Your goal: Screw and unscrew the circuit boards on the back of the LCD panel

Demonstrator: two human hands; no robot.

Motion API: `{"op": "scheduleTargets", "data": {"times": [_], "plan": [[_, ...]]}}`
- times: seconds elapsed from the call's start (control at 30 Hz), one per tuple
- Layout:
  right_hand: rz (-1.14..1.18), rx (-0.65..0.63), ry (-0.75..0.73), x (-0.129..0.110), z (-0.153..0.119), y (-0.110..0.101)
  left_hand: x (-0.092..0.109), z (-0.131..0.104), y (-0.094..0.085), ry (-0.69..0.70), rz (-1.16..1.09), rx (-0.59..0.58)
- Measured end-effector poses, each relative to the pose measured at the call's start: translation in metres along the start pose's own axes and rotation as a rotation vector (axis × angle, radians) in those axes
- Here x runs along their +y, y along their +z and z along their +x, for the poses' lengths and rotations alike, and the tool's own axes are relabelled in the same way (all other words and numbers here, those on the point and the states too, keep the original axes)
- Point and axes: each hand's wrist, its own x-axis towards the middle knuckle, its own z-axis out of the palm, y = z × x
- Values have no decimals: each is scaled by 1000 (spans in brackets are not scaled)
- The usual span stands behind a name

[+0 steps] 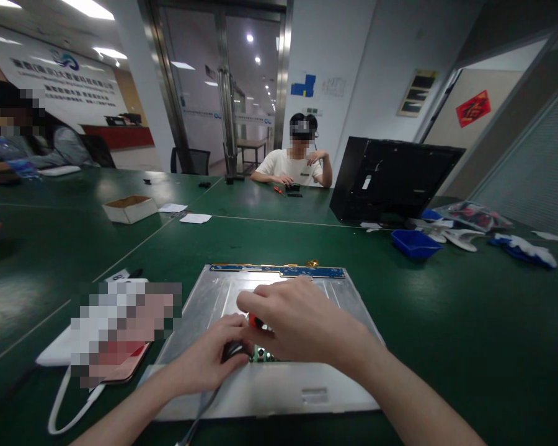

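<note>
A flat metal panel (358,303) with a white lower part lies on the green table, a blue circuit strip (323,271) along its far edge. My right hand (291,316) is closed over the panel's middle, gripping a red-orange tool handle (255,320) that is mostly hidden by the fingers. Close beside it, my left hand (221,350) is closed around a dark cable (232,350), which runs down toward the near edge. Part of a green circuit board (263,354) shows beneath both hands. The tool's tip is hidden.
On the left lie a phone (129,370) and a white device (56,350) with a white cable. Farther back are an open box (130,209), a large black monitor housing (390,179), a blue tray (415,243) and gloves (525,249). A person (294,164) sits opposite; another sits left.
</note>
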Motion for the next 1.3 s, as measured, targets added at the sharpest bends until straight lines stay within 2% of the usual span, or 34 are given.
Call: {"op": "scheduleTargets", "data": {"times": [0.43, 0.7, 0.93, 1.13, 1.3], "plan": [[71, -60, -8, 4, -5, -9, -1, 2, 0, 4, -42, -31], [8, -2, 8, 0, -2, -1, -7, -2, 4, -33, 13, 13], [66, -81, -42, -1, -6, -10, -2, 0, 1, -22, -37, -6], [-1, -3, 4, 1, -1, -2, -4, -1, 0, -26, -12, -7], [21, -21, -34, 4, -4, -5, -6, -1, 0, -23, -12, -25]]}}
